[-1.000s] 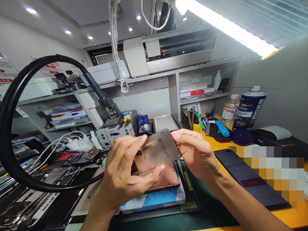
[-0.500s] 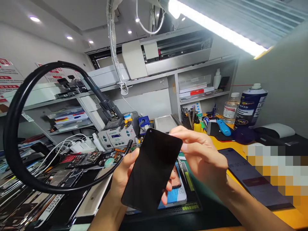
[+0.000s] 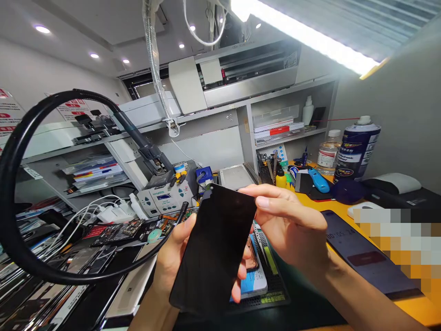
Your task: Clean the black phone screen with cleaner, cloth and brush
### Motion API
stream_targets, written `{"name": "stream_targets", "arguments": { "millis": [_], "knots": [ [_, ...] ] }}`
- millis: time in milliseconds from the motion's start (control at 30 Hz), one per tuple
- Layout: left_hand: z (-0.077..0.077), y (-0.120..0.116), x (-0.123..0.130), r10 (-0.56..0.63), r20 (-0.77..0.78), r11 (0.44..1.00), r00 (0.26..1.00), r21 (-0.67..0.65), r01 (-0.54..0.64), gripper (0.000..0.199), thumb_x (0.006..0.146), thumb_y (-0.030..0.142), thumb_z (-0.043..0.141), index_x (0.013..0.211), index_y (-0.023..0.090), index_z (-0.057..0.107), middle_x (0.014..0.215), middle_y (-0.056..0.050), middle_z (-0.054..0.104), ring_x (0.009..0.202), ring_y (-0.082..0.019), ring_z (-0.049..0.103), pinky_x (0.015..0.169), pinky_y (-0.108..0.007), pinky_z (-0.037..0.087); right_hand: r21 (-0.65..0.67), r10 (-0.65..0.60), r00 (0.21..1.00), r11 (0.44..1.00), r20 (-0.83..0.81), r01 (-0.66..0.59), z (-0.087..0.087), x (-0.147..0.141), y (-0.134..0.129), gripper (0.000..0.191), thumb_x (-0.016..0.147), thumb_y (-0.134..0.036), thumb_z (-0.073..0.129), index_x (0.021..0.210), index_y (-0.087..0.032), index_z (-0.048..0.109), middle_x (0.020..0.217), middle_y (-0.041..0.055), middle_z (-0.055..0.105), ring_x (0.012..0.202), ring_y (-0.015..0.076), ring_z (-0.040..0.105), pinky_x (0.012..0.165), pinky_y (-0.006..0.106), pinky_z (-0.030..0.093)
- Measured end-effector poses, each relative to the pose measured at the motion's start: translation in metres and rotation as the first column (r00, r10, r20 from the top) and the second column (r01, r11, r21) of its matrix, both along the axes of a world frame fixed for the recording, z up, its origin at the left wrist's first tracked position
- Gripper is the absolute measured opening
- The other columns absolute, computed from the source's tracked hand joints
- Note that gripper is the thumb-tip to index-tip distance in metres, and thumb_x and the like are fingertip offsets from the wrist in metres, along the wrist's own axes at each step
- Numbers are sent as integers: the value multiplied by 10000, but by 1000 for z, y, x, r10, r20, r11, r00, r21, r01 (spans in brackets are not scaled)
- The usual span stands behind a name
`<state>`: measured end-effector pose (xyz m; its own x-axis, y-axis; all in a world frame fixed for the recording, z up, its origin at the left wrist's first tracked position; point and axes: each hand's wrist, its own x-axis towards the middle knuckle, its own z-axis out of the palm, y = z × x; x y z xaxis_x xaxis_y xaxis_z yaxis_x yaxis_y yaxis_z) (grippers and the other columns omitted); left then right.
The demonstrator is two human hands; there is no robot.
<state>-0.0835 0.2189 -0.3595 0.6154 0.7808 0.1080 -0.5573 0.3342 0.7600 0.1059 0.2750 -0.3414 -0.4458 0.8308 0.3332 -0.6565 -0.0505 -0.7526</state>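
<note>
- Since the flip, phone display panel [image 3: 213, 243] shows black glass
- left hand [image 3: 174, 262] grips its near edge
- right hand [image 3: 291, 225] pinches its right edge

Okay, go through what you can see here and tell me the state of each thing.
phone display panel: black glass unlit, tilted, held up
left hand: holding the panel from behind
right hand: gripping the panel's upper edge
soldering station: display lit
phone on the yellow bench: screen lit, showing digits
spray can: upright, capped

A bright strip lamp [image 3: 303, 34] shines under the ceiling [image 3: 86, 23], and grey shelves [image 3: 289, 133] stand along the white wall [image 3: 44, 87].
</note>
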Motion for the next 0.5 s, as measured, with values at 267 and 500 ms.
{"name": "stream_targets", "arguments": {
  "millis": [267,500],
  "knots": [
    [8,-6,1,72,-106,997,992,12,-71,648,926,642,530,1232,107,730,1108,-145,748,944,-236,717,798,-321,590,-49,46,998,998,-31,-47,0,-2,3,219,700,-323,777,866,-181,773,602,47,655,463,190,594,460,303,477],
    [5,-1,4,163,-10,983,987,91,-161,547,953,492,520,1261,89,723,1184,-169,756,1005,-294,738,878,-389,581,-9,106,992,994,-67,-107,-5,-1,2,176,772,-337,767,879,-199,748,602,33,653,498,190,616,499,317,526]
  ]
}}
